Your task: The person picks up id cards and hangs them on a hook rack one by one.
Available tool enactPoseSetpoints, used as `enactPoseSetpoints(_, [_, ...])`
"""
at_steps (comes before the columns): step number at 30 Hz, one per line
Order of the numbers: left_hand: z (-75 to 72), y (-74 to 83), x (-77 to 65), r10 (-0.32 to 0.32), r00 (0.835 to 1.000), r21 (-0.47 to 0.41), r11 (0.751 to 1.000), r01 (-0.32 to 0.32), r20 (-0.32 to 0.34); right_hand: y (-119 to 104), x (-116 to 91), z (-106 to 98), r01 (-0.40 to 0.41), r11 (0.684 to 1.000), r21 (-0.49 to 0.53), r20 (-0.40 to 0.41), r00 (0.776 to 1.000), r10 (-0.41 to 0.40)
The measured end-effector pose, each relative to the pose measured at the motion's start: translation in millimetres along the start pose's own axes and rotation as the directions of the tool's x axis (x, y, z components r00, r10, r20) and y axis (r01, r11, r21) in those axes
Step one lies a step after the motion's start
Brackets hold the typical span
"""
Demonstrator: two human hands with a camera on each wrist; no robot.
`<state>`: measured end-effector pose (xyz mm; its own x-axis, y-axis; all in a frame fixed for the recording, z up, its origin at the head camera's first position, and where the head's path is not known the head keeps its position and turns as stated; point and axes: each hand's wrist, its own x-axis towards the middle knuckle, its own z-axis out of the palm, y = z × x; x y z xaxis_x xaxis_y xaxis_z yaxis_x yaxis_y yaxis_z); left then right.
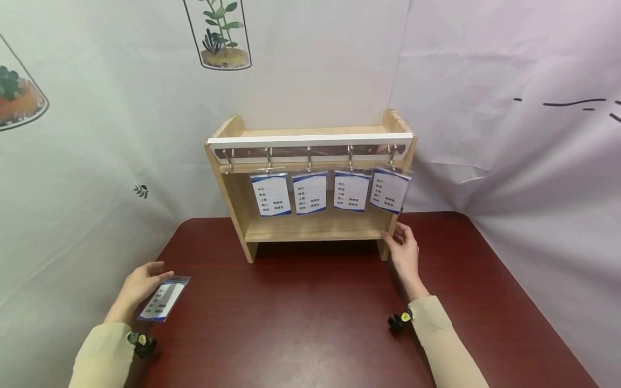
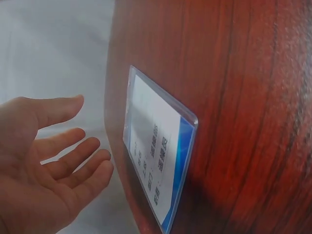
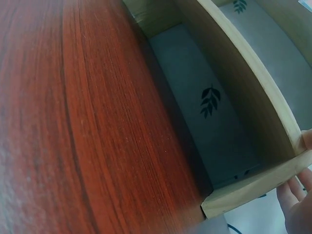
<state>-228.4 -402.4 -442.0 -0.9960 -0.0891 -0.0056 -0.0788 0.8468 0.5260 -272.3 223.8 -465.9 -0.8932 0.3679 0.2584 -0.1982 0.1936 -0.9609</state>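
A badge card in a clear plastic sleeve [image 2: 153, 151], white with blue trim, lies on the table at the left. My left hand [image 1: 139, 284] hovers just above and beside it; the left wrist view has its fingers loosely bent and apart from the card. At the right, my right hand [image 1: 405, 253] grips the lower side panel of a wooden shelf rack [image 1: 315, 233]. Its thumb lies on the inner side and its fingers round the outside, partly cut off in the right wrist view. Several similar badge cards [image 1: 310, 193] hang from the rack's metal hooks [image 1: 309, 156].
The leftmost hook [image 1: 227, 156] on the rack carries no card. Under everything is a dark red wooden table [image 1: 310, 318]. Behind and at both sides hang pale cloth sheets [image 1: 485, 118] printed with plants.
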Motion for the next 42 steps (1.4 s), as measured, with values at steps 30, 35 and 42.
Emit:
enactPoseSetpoints(30, [7.9, -5.9, 11.4, -0.018, 0.994, 0.03, 0.999, 0.015, 0.105, -35.7, -15.7, -0.7, -0.005, 1.0, 0.005, 0.021, 1.0, 0.005])
enactPoseSetpoints(35, [9.8, -5.0, 17.2, -0.022, 0.995, 0.046, 0.999, 0.018, 0.093, -9.1, -3.1, 0.3, -0.021, 0.999, 0.037, 0.015, 1.0, 0.02])
enactPoseSetpoints(42, [7.9, -3.9, 21.5, -0.031, 0.992, 0.079, 0.997, 0.021, 0.123, -0.5, 0.0, 1.3, -0.021, 0.999, 0.028, 0.006, 1.0, 0.021])
